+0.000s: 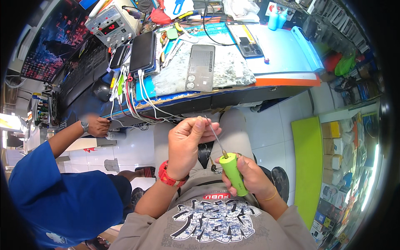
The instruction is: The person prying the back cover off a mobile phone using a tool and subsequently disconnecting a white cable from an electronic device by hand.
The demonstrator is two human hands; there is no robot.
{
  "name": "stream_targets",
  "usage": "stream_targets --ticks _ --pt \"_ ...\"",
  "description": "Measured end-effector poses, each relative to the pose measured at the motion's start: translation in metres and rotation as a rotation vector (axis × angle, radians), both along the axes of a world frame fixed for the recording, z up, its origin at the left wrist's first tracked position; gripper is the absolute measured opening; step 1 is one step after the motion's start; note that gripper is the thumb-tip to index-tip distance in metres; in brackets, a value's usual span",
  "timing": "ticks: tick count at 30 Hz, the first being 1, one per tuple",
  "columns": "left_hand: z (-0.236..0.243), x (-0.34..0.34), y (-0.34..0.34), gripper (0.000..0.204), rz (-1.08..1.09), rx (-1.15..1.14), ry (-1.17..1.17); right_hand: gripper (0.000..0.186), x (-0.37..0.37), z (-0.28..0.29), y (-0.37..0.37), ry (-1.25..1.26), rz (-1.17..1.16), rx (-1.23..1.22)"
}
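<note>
Beside dark-fronted desk (239,98): right fingers (243,164) curled round lime-green cylindrical handle (233,175), left fingers (197,128) pinching slim metal shaft (215,136) near tip; best keep handle steady, pinch light.

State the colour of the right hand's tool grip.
Lime green; the tool grip in the right hand shows best in the head view.

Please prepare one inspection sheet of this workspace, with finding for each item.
Surface: marbled mat, grey phone-shaped panel lying on it.
Job's things: green-handled tool with thin metal shaft.
Clutter: power supply, black slab-shaped device, two bottles.
Hands: right hand grips handle; left hand at shaft's far end, pinch unclear.
Cables: white cables hang over the bench's front edge.
Surroundings: person in blue at left, lime-green panel and boxes at right.
</note>
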State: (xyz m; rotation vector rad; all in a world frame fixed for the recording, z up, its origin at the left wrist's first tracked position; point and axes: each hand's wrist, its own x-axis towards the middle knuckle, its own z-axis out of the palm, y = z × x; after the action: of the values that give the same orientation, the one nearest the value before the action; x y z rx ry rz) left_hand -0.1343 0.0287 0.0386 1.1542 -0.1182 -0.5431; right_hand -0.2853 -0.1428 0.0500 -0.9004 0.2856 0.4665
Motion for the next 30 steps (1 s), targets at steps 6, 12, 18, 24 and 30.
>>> stream_targets --ticks 6,12,18,24,30 --pt "-0.008 -0.010 -0.008 0.034 0.016 -0.225 0.158 0.086 0.003 -0.009 0.014 -0.008 0.007 0.081" --pt "-0.008 -0.010 -0.011 0.036 -0.019 -0.497 0.140 0.088 -0.007 -0.026 0.018 0.113 0.074 0.737" --pt "0.002 0.026 0.006 0.027 0.347 -0.309 -0.132 0.079 -0.011 -0.007 -0.002 -0.033 0.180 0.018" --pt "-0.032 0.058 0.038 0.027 -0.159 0.485 -0.374 0.072 -0.029 -0.011 -0.029 -0.043 -0.109 -0.207" --pt "-0.075 0.050 0.022 0.024 -0.058 0.816 -0.690 0.074 -0.024 -0.004 -0.040 -0.082 -0.171 -0.217"
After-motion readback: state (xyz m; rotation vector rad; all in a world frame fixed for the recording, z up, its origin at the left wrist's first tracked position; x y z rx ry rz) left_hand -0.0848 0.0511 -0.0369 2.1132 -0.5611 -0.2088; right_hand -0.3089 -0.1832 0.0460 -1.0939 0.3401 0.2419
